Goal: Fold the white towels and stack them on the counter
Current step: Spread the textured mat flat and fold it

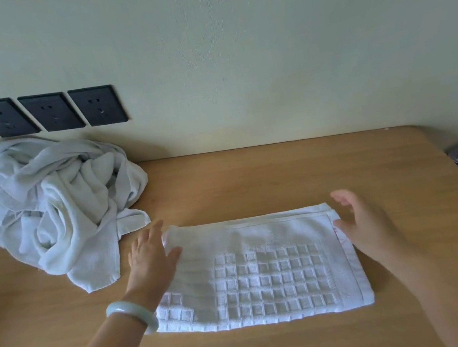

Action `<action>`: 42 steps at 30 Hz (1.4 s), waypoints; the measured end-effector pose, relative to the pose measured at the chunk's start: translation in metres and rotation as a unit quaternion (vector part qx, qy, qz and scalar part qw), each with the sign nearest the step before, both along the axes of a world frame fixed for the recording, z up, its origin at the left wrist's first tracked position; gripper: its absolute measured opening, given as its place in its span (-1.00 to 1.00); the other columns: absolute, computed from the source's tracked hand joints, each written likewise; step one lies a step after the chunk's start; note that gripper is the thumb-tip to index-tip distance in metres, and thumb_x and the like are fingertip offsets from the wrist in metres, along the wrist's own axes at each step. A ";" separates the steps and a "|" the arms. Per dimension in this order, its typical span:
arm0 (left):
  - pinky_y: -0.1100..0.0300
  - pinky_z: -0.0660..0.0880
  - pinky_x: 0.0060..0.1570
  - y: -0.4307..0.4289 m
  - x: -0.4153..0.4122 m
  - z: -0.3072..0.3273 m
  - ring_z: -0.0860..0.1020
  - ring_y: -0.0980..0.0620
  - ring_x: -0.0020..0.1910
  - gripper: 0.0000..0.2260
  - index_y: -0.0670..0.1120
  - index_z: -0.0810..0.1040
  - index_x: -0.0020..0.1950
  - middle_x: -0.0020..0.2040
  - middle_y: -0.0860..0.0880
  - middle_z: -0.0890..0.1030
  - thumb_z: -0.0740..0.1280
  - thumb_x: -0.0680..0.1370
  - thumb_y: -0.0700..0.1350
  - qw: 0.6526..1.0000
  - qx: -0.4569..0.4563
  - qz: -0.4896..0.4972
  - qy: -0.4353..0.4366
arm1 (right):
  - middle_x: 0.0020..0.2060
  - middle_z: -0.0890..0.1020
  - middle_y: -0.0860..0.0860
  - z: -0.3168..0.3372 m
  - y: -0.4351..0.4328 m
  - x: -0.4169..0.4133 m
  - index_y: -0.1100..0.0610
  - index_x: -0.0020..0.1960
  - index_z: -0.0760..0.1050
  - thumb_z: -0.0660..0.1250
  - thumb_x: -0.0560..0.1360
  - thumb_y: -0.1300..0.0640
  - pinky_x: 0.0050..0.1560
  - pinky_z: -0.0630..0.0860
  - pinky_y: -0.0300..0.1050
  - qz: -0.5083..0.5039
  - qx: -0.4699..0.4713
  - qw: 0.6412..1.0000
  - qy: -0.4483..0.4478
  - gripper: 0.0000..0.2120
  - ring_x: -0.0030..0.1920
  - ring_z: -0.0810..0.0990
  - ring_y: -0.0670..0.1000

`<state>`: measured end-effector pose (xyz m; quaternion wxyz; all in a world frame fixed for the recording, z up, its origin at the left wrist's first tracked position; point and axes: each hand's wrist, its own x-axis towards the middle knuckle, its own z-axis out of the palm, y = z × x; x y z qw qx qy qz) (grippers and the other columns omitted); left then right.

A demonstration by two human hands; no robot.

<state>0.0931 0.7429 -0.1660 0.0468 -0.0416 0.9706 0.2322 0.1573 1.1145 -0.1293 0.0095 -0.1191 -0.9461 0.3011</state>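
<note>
The folded white waffle-weave towel (pixel 261 275) lies on the tan wooden bench (pixel 281 174), long axis left-right; left hand (pixel 152 256) rests on its left end, right hand (pixel 361 222) at its right end, fingers released.

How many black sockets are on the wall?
3, in a row on the wall above the crumpled towel pile: left socket, middle socket, right socket. Others may lie out of view.
</note>
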 end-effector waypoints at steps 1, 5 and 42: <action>-0.03 0.25 0.37 -0.002 -0.003 -0.001 0.37 -0.14 0.33 -0.46 -0.07 0.34 0.46 0.30 -0.07 0.48 0.43 0.51 -0.08 1.000 0.019 -0.003 0.010 | 0.16 0.47 -0.11 -0.007 0.005 -0.014 0.08 0.29 0.43 0.40 0.47 0.29 0.19 0.31 -0.23 0.030 0.013 0.999 -0.010 -0.58 0.20 0.43 -0.10; 0.11 0.41 0.13 -0.004 -0.008 0.001 0.47 0.00 0.04 -0.52 -0.01 0.44 0.39 0.08 -0.01 0.50 0.43 0.49 -0.20 0.997 0.054 -0.055 0.018 | -0.04 0.51 -0.04 -0.026 0.014 -0.038 0.04 -0.04 0.44 0.42 0.45 0.27 -0.05 0.42 -0.16 0.079 0.046 0.995 -0.046 -0.78 0.01 0.52 0.02; 0.05 0.38 -0.24 -0.007 -0.012 -0.003 0.49 -0.12 -0.23 -0.81 -0.11 0.44 -0.12 -0.19 -0.14 0.56 0.24 0.63 -0.04 0.977 0.173 0.104 -0.063 | -0.36 0.36 0.07 -0.046 0.008 -0.044 0.24 -0.29 0.35 0.23 0.60 0.03 -0.27 0.21 -0.06 -0.097 -0.235 0.962 -0.099 -0.63 -0.32 0.33 0.04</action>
